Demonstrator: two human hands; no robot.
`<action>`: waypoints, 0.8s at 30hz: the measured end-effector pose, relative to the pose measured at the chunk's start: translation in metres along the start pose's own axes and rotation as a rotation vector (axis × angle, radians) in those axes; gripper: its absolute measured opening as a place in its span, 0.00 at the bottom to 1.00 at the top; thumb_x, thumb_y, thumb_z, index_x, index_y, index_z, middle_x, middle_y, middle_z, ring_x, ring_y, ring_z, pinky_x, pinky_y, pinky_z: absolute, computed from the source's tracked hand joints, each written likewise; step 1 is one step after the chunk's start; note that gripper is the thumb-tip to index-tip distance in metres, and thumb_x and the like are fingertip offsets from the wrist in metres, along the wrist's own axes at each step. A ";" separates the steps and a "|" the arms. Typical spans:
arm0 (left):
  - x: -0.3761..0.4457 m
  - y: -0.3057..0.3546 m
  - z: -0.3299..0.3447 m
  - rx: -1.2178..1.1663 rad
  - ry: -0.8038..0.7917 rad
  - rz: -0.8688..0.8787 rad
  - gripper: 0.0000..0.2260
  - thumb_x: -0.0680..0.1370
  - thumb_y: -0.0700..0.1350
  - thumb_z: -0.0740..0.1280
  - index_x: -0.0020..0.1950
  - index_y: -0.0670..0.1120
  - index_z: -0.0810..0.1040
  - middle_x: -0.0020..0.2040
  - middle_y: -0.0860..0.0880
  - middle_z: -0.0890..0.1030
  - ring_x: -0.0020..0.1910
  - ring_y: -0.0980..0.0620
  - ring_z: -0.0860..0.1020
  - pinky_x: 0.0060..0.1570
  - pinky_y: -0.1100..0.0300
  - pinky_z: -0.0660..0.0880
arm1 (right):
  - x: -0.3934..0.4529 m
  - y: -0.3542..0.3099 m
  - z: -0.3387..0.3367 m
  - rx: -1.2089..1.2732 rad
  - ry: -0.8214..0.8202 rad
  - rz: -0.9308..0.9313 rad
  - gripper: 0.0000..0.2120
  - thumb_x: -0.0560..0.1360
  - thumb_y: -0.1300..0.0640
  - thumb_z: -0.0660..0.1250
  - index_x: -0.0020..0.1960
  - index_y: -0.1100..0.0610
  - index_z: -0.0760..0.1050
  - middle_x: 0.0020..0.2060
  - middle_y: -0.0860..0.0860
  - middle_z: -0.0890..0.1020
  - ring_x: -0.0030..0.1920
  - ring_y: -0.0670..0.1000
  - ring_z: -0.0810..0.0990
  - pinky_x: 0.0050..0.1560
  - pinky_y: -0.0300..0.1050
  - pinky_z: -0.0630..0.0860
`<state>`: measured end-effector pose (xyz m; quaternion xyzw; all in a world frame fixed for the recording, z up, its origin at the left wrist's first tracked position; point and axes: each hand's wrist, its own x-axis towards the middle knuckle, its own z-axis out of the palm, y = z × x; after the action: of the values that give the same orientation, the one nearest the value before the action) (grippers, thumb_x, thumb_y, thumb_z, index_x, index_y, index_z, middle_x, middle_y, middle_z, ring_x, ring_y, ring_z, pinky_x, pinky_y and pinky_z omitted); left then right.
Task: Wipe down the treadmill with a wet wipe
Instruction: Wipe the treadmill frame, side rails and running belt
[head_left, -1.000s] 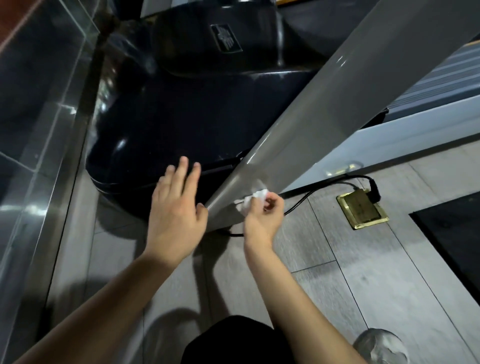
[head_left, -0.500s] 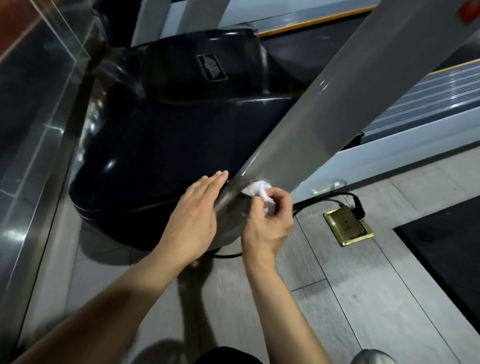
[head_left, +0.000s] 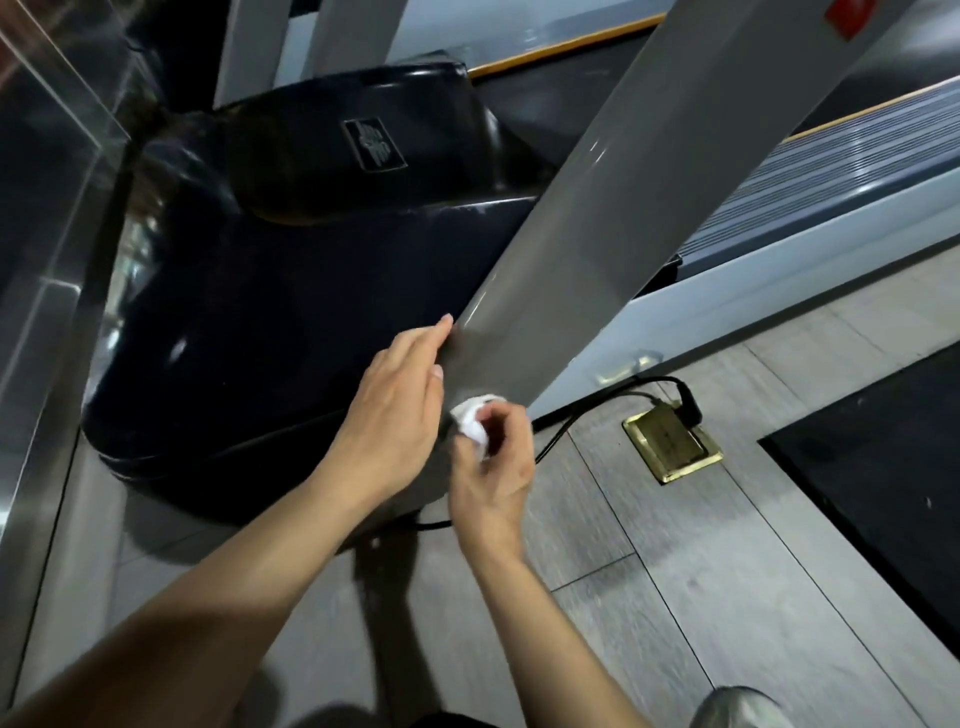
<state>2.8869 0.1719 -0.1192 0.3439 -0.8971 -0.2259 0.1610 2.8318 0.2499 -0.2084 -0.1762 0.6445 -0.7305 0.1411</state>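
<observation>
the right hand (head_left: 493, 457) pinches a balled white wet wipe (head_left: 474, 422) against the foot of the treadmill's grey upright post (head_left: 613, 249). the left hand (head_left: 395, 405), fingers straight, rests flat on the post's left edge just beside it (over the glossy black motor cover (head_left: 270, 312)). a black cable (head_left: 613, 397) runs to a brass floor socket (head_left: 672, 439).

looks like a gym, big treadmill (head_left: 649, 218) with a ribbed side rail (head_left: 831, 156), brass floor socket (head_left: 670, 436), black rubber mat (head_left: 883, 457), glass wall (head_left: 47, 218)
</observation>
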 end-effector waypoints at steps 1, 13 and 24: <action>0.004 0.005 -0.002 -0.035 -0.010 0.013 0.23 0.87 0.44 0.54 0.82 0.51 0.58 0.76 0.55 0.67 0.73 0.57 0.67 0.72 0.59 0.64 | 0.012 0.003 -0.006 0.061 0.092 0.096 0.12 0.73 0.70 0.66 0.48 0.54 0.74 0.45 0.54 0.80 0.46 0.53 0.79 0.48 0.52 0.77; 0.018 0.031 0.009 -0.247 0.057 -0.086 0.19 0.87 0.47 0.54 0.78 0.57 0.64 0.70 0.60 0.72 0.66 0.64 0.71 0.63 0.68 0.67 | 0.043 -0.022 -0.021 0.075 0.226 0.031 0.11 0.77 0.66 0.65 0.52 0.50 0.74 0.48 0.50 0.81 0.50 0.52 0.80 0.52 0.57 0.77; 0.014 0.042 0.008 -0.245 0.069 -0.152 0.22 0.87 0.46 0.54 0.81 0.57 0.61 0.71 0.63 0.68 0.63 0.76 0.68 0.56 0.83 0.62 | 0.060 -0.065 -0.020 -0.040 0.082 -0.309 0.11 0.75 0.71 0.65 0.54 0.59 0.74 0.48 0.52 0.76 0.50 0.46 0.76 0.52 0.35 0.72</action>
<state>2.8503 0.1923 -0.1026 0.3962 -0.8280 -0.3335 0.2149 2.7701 0.2501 -0.1411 -0.2461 0.6292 -0.7372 -0.0026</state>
